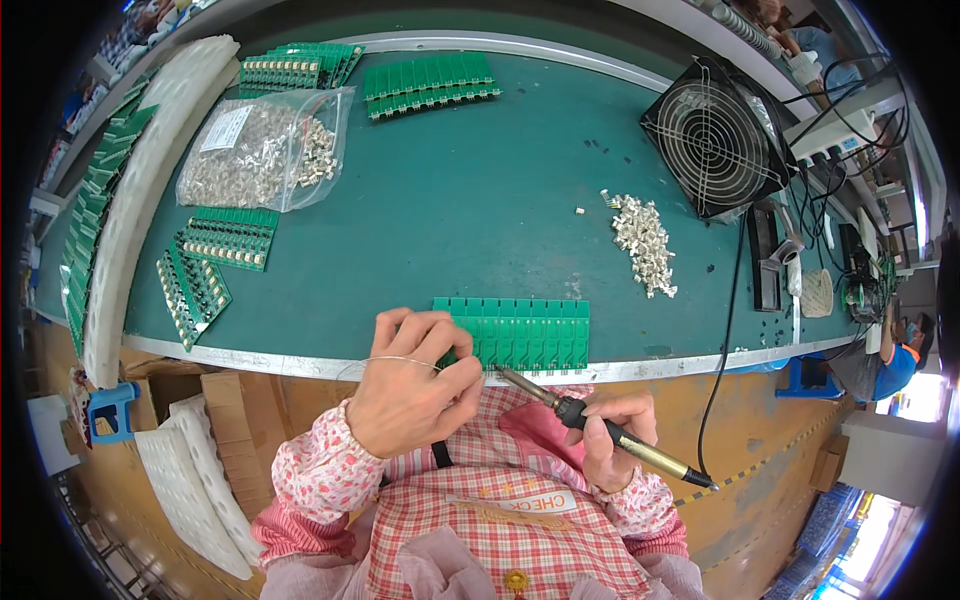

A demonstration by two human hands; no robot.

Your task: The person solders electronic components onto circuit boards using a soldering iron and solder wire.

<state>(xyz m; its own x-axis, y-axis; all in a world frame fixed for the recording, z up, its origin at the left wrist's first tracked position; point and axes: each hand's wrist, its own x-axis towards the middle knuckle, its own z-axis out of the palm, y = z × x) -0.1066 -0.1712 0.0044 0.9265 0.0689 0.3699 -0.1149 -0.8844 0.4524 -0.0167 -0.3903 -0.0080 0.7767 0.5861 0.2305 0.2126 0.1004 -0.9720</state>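
At the near edge of the bench lies a green circuit board panel [535,333], split by slots into several strips. My left hand [412,392] is closed over its left end, with a thin solder wire [392,358] running across the fingers; the fingertips are partly hidden. In my right hand [612,430] is a soldering iron [655,457], gripped by its handle. Its tip points left and meets the panel's near edge, close to my left fingertips. A black cord trails from the iron's rear end up to the right.
Loose white connectors [643,245] form a pile at the right, near a black fan [713,140]. A clear bag of connectors [245,150] and several board panels [430,82] sit farther back. White foam [150,190] lines the left. An iron stand [768,260] stands at the right.
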